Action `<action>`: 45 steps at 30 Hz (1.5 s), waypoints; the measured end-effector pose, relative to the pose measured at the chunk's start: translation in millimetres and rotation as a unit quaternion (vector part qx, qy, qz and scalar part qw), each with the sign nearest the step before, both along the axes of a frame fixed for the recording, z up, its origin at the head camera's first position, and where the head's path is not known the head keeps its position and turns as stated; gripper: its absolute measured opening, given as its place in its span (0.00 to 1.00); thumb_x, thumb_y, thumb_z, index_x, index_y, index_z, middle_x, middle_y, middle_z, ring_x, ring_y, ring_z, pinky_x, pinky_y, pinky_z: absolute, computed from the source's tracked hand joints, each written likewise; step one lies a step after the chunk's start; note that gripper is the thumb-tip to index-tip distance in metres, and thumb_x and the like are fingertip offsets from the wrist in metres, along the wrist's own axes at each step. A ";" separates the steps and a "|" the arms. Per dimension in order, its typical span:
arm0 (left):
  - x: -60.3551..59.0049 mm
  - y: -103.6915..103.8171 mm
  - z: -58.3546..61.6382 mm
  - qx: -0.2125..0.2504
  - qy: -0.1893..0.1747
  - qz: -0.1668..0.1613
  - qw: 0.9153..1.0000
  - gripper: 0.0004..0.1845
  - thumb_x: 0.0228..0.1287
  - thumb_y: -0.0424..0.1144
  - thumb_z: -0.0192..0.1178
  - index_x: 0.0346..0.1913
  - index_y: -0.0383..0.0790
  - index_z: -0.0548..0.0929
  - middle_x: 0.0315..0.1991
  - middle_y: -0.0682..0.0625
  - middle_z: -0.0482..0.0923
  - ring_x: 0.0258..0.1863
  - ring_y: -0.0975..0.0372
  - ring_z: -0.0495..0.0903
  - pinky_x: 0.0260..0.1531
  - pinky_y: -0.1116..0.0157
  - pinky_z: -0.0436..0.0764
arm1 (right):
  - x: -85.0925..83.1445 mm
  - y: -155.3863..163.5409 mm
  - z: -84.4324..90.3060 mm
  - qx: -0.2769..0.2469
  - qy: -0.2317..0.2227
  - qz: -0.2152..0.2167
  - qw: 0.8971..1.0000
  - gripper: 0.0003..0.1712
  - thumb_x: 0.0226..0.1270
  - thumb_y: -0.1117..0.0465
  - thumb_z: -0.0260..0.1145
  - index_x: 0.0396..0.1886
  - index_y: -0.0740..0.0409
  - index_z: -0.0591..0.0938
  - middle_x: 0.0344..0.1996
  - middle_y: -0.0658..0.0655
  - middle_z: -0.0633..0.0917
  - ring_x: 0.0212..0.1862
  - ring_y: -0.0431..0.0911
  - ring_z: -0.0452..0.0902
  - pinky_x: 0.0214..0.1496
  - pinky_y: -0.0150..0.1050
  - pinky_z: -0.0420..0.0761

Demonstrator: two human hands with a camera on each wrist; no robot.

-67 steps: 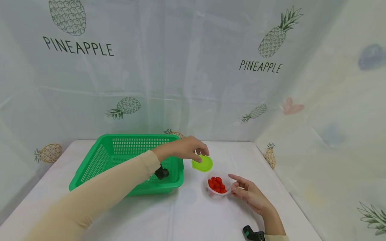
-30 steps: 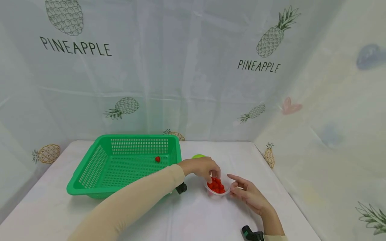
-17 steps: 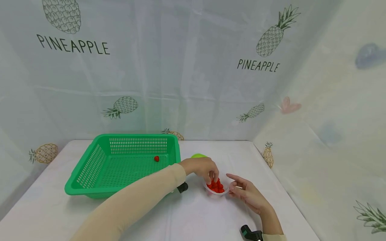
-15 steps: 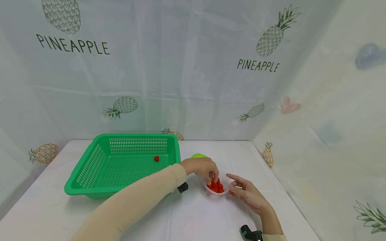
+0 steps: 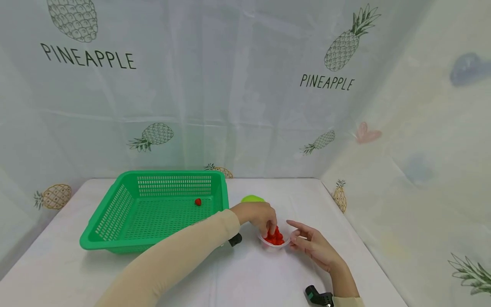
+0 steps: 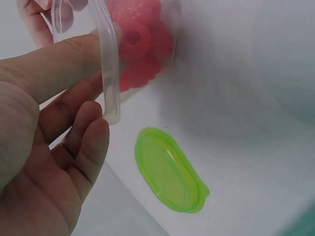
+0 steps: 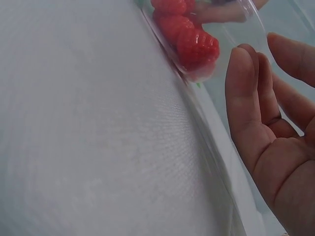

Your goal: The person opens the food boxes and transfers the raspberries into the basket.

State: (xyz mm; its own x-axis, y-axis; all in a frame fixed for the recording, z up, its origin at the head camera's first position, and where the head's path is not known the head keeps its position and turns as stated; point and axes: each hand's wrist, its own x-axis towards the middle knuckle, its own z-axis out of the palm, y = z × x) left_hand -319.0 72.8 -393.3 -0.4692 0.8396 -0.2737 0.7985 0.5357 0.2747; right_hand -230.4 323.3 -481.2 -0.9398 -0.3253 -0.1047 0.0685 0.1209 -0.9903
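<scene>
My left hand (image 5: 258,215) reaches over the rim of a clear plastic tub (image 5: 273,247) of red raspberries (image 5: 274,238). Its thumb and forefinger dip inside among the raspberries (image 6: 140,42) in the left wrist view, while the other fingers curl loosely outside. I cannot tell whether a raspberry is pinched. At the tub's right side, my right hand (image 5: 318,249) has its fingertips right at the wall, fingers relaxed and spread. Through the clear wall, the right wrist view shows raspberries (image 7: 197,46) and a left finger. A single raspberry (image 5: 197,201) lies in the green basket (image 5: 153,245).
Behind the left hand lies a lime-green lid (image 5: 252,198), seen whole as an oval lid (image 6: 170,169) in the left wrist view. The slotted basket stands left of the tub on a white-covered table (image 5: 245,281). A pineapple-print curtain (image 5: 245,85) hangs behind.
My left hand has come from above the lid, right and nearer, into the tub, and its fingers have sunk lower among the raspberries. The raspberry in the basket came into sight. The right hand stays by the tub.
</scene>
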 end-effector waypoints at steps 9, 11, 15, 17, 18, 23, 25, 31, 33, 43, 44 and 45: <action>6.1 1.7 7.8 -0.020 0.005 0.006 1.000 0.07 0.64 0.34 0.75 0.41 0.50 0.95 0.35 0.64 0.85 0.40 0.69 0.76 0.42 0.73 0.77 | -0.5 -1.7 1.0 0.005 0.002 -0.002 1.000 0.39 0.79 0.63 0.66 0.83 0.65 0.62 0.48 0.58 0.80 0.49 0.48 0.85 0.58 0.38 0.86; 6.0 1.9 7.4 -0.021 0.002 0.004 1.000 0.07 0.65 0.34 0.75 0.41 0.50 0.95 0.35 0.64 0.85 0.39 0.69 0.76 0.41 0.73 0.78 | -0.6 -1.3 0.3 0.007 0.002 -0.002 1.000 0.39 0.79 0.63 0.66 0.83 0.65 0.61 0.48 0.58 0.80 0.49 0.48 0.85 0.58 0.38 0.86; 3.6 2.2 4.1 -0.014 -0.007 -0.006 1.000 0.06 0.67 0.34 0.73 0.41 0.50 0.95 0.35 0.64 0.85 0.39 0.69 0.77 0.42 0.73 0.78 | -0.3 -0.4 -0.8 0.010 0.000 -0.004 1.000 0.39 0.79 0.63 0.66 0.83 0.66 0.61 0.48 0.58 0.80 0.49 0.48 0.85 0.58 0.38 0.86; 1.7 2.2 1.3 -0.006 -0.011 -0.012 1.000 0.07 0.69 0.34 0.72 0.42 0.50 0.95 0.36 0.64 0.85 0.40 0.69 0.77 0.43 0.73 0.78 | 0.0 -0.3 -0.8 0.009 -0.003 -0.005 1.000 0.39 0.79 0.63 0.66 0.83 0.66 0.61 0.48 0.58 0.79 0.49 0.48 0.85 0.58 0.38 0.86; 0.8 2.3 0.0 -0.001 -0.012 -0.016 1.000 0.07 0.70 0.34 0.71 0.43 0.51 0.95 0.37 0.64 0.86 0.40 0.70 0.77 0.44 0.74 0.78 | 0.1 -0.3 -0.6 0.009 -0.003 -0.005 1.000 0.39 0.79 0.63 0.66 0.83 0.66 0.61 0.48 0.58 0.79 0.49 0.48 0.85 0.58 0.38 0.86; -2.1 2.6 -4.5 0.021 -0.011 -0.038 0.999 0.10 0.71 0.33 0.69 0.47 0.52 0.95 0.42 0.65 0.87 0.43 0.72 0.77 0.48 0.74 0.77 | 0.6 0.0 -0.1 0.010 0.000 -0.003 1.000 0.39 0.80 0.63 0.65 0.83 0.67 0.60 0.48 0.57 0.79 0.50 0.48 0.85 0.58 0.38 0.86; -2.0 2.5 -5.1 0.025 -0.012 -0.041 0.999 0.11 0.71 0.33 0.70 0.48 0.52 0.95 0.42 0.65 0.87 0.43 0.72 0.78 0.48 0.75 0.77 | 0.7 0.0 -0.1 0.011 0.002 -0.003 1.000 0.39 0.80 0.63 0.65 0.83 0.67 0.60 0.47 0.57 0.79 0.50 0.49 0.85 0.58 0.38 0.86; 1.5 1.7 -3.4 0.020 -0.020 -0.033 0.999 0.11 0.66 0.33 0.74 0.48 0.49 0.95 0.40 0.62 0.87 0.41 0.71 0.78 0.46 0.75 0.77 | 0.0 -0.4 -0.9 0.010 0.001 -0.003 1.000 0.39 0.80 0.63 0.65 0.83 0.67 0.60 0.48 0.57 0.79 0.50 0.49 0.86 0.58 0.38 0.86; 2.9 1.9 -2.3 0.019 -0.019 -0.029 0.999 0.11 0.65 0.32 0.75 0.47 0.49 0.95 0.39 0.62 0.87 0.41 0.71 0.78 0.45 0.75 0.77 | -0.6 -0.6 -1.5 0.009 0.000 -0.004 1.000 0.40 0.79 0.63 0.66 0.83 0.67 0.60 0.48 0.57 0.79 0.50 0.49 0.86 0.58 0.39 0.86; 1.5 -1.3 -1.5 0.039 -0.011 -0.032 0.999 0.11 0.70 0.31 0.70 0.50 0.49 0.94 0.44 0.62 0.88 0.43 0.71 0.79 0.46 0.76 0.78 | -0.2 -1.3 -2.2 0.008 -0.003 -0.007 1.000 0.40 0.79 0.63 0.66 0.83 0.67 0.60 0.48 0.57 0.79 0.50 0.49 0.86 0.58 0.39 0.86; 0.4 -2.3 -0.7 0.045 -0.007 -0.035 0.998 0.11 0.70 0.32 0.70 0.50 0.50 0.94 0.44 0.62 0.88 0.44 0.71 0.79 0.46 0.76 0.78 | 0.0 -1.4 -2.1 0.009 -0.002 -0.006 1.000 0.40 0.79 0.63 0.66 0.83 0.67 0.60 0.47 0.57 0.79 0.50 0.49 0.86 0.58 0.39 0.86; -1.0 -3.5 0.6 0.051 -0.005 -0.038 0.998 0.11 0.71 0.32 0.70 0.50 0.50 0.94 0.45 0.63 0.87 0.44 0.71 0.79 0.46 0.76 0.78 | 0.2 -1.5 -2.0 0.009 -0.001 -0.006 1.000 0.39 0.80 0.63 0.66 0.83 0.67 0.60 0.47 0.57 0.79 0.50 0.49 0.86 0.58 0.39 0.86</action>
